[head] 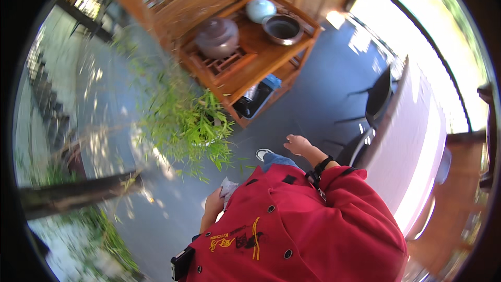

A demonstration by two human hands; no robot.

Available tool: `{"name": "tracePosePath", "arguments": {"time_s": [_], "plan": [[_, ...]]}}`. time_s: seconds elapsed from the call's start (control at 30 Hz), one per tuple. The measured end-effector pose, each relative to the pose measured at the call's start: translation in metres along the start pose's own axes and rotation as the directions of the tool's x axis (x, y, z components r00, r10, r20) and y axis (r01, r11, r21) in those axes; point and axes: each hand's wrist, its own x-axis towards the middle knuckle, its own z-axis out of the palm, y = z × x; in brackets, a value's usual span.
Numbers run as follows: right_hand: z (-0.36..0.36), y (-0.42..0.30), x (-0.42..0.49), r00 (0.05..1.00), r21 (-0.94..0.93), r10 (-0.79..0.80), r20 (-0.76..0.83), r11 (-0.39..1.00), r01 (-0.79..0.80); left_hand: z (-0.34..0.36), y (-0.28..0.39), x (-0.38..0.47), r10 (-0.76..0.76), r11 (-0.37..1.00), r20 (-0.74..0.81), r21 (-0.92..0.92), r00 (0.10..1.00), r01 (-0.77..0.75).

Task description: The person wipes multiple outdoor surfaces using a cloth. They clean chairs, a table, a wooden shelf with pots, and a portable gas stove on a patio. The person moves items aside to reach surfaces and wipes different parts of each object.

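My left hand (214, 203) hangs at the left side of a red jacket (313, 219), shut on a crumpled white tissue or cloth (228, 188). On the other side, my right hand (299, 145) is held out over the grey floor in front of the body, its fingers partly curled. Nothing shows in it, but its palm is hidden. A black band and a watch-like device (323, 164) are at that wrist. One shoe (263, 153) and a blue trouser leg (278, 160) show between the hands. A dark phone-like device (182, 263) sits by the jacket's lower left edge.
Ahead stands a wooden shelf table (250, 82) bearing a lidded pot (217, 38), a pale blue round vessel (261, 10) and a dark bowl (282, 29). A bin-like container (256, 100) is beneath. Bamboo-like foliage (195, 125) is at left; dark chairs (379, 96) adjoin a white-covered table (411, 125) at right.
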Motion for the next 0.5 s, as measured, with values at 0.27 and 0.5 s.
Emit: {"name": "tracePosePath", "arguments": {"time_s": [0.27,0.5], "plan": [[0.122,0.029,-0.179,0.839,0.438,0.401,-0.367,0.87,-0.224,-0.039,-0.002,0.027,0.217,0.917,0.297,0.264,0.93,-0.298],[0.239,0.04,-0.28,0.9,0.509,0.436,0.01,0.772,-0.38,-0.002,-0.028,0.002,0.094,0.691,0.543,0.568,0.835,-0.447]]}}
